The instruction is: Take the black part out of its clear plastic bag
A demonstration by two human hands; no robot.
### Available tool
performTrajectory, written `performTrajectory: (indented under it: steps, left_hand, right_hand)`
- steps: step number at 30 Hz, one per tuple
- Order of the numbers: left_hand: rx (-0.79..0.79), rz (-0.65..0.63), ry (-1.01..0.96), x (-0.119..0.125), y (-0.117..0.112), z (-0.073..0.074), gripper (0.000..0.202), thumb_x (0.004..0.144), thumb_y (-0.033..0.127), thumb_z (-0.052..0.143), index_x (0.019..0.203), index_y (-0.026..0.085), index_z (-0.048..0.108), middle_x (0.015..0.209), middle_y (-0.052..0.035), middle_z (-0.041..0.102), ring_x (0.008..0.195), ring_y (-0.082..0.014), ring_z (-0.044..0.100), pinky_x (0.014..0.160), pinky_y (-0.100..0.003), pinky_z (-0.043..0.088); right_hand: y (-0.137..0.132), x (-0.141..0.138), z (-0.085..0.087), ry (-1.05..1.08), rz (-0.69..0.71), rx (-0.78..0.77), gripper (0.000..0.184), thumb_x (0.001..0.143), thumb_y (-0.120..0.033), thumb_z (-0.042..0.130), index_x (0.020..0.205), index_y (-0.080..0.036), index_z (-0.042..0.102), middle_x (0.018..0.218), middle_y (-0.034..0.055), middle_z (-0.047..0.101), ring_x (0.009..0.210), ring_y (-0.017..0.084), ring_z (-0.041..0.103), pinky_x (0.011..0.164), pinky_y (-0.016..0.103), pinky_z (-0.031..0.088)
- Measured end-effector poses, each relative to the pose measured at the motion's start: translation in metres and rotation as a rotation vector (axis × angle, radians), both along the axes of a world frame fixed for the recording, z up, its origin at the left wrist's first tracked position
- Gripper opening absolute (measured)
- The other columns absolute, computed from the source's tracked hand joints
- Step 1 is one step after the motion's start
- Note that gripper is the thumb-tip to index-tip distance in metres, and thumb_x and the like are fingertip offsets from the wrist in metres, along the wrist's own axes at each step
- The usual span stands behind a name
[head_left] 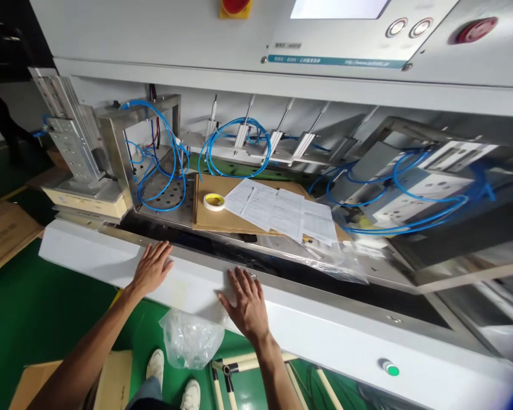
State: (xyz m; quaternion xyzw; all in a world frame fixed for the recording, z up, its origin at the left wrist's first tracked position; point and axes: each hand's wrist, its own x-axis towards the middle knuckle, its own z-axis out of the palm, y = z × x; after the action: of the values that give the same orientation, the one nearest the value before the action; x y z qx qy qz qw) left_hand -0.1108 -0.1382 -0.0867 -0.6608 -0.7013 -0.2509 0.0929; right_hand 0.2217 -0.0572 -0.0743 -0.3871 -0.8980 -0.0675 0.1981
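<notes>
My left hand (153, 269) lies flat on the white front panel (337, 319) of a machine, its fingers stretched toward the metal edge. Farther right, my right hand (247, 304) rests on the same panel with fingers spread, the tips at the metal strip. Neither hand holds anything. Behind them, a flat cardboard sheet (209, 221) lies on the machine bed and bears a roll of tape (214, 202) and several printed paper sheets (277, 209). Clear plastic film (337, 265) spreads near the papers' right end.
Blue air hoses (239, 171) loop over the bed between metal fixtures (79, 136). A green button (392, 370) sits on the panel at right; a red emergency stop (476, 30) is above. Below are a clear plastic bag (192, 339), cream pipes (250, 363) and cardboard boxes (115, 381).
</notes>
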Motion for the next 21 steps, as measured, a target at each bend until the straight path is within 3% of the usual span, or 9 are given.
performTrajectory:
  steps: [6, 13, 17, 21]
  left_hand:
    - [-0.005, -0.019, -0.052, -0.008, 0.007, 0.000, 0.050, 0.107, 0.040, 0.046, 0.151, 0.020, 0.057, 0.161, -0.0149, 0.055, 0.149, -0.0328, 0.053, 0.126, -0.059, 0.041]
    - [0.010, 0.006, -0.158, -0.013, -0.007, 0.004, 0.055, 0.106, 0.040, 0.051, 0.156, 0.019, 0.049, 0.166, -0.0151, 0.048, 0.155, -0.0309, 0.045, 0.129, -0.056, 0.038]
    - [0.127, 0.084, -0.243, -0.012, -0.033, 0.004, 0.060, 0.107, 0.040, 0.048, 0.163, 0.020, 0.037, 0.166, -0.0159, 0.048, 0.158, -0.0302, 0.040, 0.132, -0.058, 0.033]
    - [0.173, 0.272, -0.365, 0.002, -0.082, -0.025, 0.056, 0.109, 0.041, 0.044, 0.160, 0.019, 0.039, 0.163, -0.0185, 0.050, 0.154, -0.0298, 0.045, 0.128, -0.054, 0.040]
  right_hand:
    - [0.013, 0.005, -0.002, -0.006, -0.010, -0.037, 0.071, 0.100, -0.059, 0.058, 0.161, -0.022, 0.048, 0.159, 0.0165, 0.058, 0.149, 0.035, 0.051, 0.122, 0.057, 0.040]
    - [0.008, 0.006, -0.005, 0.015, -0.005, -0.020, 0.069, 0.101, -0.062, 0.055, 0.159, -0.024, 0.050, 0.163, 0.0161, 0.053, 0.152, 0.037, 0.047, 0.121, 0.060, 0.041]
    - [0.008, 0.006, -0.004, 0.051, 0.038, -0.015, 0.075, 0.098, -0.068, 0.057, 0.158, -0.023, 0.050, 0.162, 0.0191, 0.053, 0.149, 0.041, 0.049, 0.116, 0.063, 0.045]
    - [0.011, 0.003, 0.000, 0.191, 0.152, 0.045, 0.071, 0.100, -0.061, 0.056, 0.160, -0.024, 0.045, 0.163, 0.0224, 0.049, 0.145, 0.043, 0.052, 0.111, 0.065, 0.049]
